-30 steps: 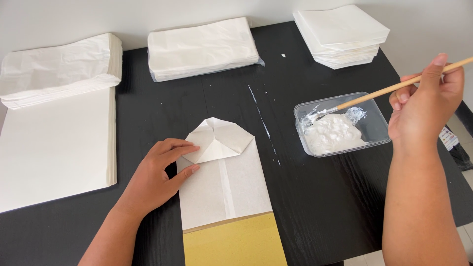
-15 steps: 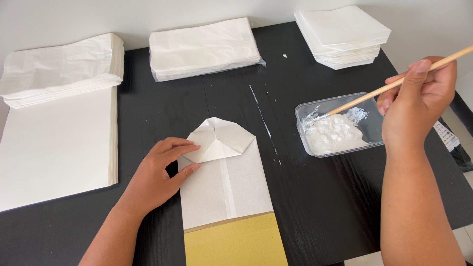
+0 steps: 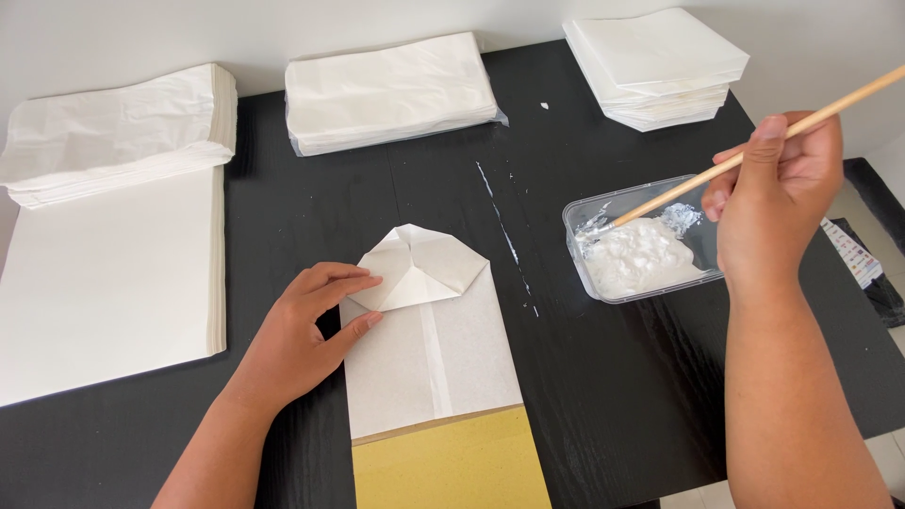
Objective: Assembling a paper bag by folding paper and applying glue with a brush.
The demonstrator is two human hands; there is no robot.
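Left hand [image 3: 300, 337] lies flat and spread on the black table [image 3: 603, 396], grasping nothing: its fingers [image 3: 351, 283] press down on the left edge of the white paper bag [image 3: 429, 363] just beside the folded, diamond-shaped bottom flaps [image 3: 419, 269]. From the single head view I see the bag lying lengthwise toward me, its near end resting on a yellow sheet [image 3: 451, 467]. Right hand [image 3: 771, 203] is clenched in a pinch around a thin wooden stick [image 3: 754, 146], which slants down to the left so that its tip sits in the clear plastic tray [image 3: 577, 221] of white paste [image 3: 636, 259]. I cannot tell whether the tip carries a brush head; it is hidden in the paste.

My worries from here, as judgements only. A loaded tip lifted across the gap between tray and bag could drip, and a thin white streak [image 3: 504, 231] already marks the table along that path. Too much paste on the flaps could squeeze out and glue the bag to the yellow sheet or to the pressing fingers. If the left hand eases off, the flaps look springy enough to lift and lose their crease. A hard push of the stick against the light tray's wall could slide or tip the tray.

Well apart from both hands, stacks of white paper [image 3: 113, 273] and bundles of bags [image 3: 391, 90] sit along the left and far edges.
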